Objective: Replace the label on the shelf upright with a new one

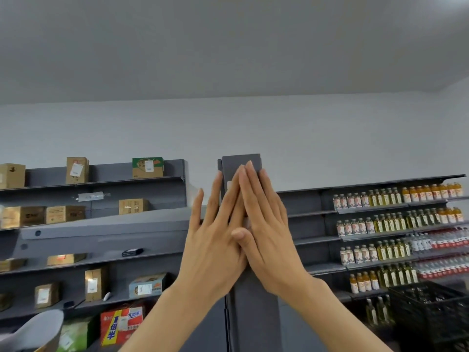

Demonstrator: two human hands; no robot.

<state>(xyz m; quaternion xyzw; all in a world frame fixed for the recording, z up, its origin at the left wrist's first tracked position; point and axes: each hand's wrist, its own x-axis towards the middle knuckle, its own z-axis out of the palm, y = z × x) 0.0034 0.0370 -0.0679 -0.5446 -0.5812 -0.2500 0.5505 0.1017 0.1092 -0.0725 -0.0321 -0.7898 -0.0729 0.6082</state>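
Observation:
A dark grey shelf upright [250, 313] rises in the middle of the view, its top just above my fingertips. My left hand [215, 240] and my right hand [269, 232] lie flat against its front face, fingers straight and overlapping. A white label [229, 184] is stuck on the upright beneath them. Only slivers of it show beside and between my fingers; the rest is hidden.
Grey shelves with cardboard boxes [77, 170] run to the left. Shelves on the right carry rows of small bottles [380, 222]. A black plastic crate [431, 308] stands at the lower right. A red and yellow carton [121, 323] sits low on the left.

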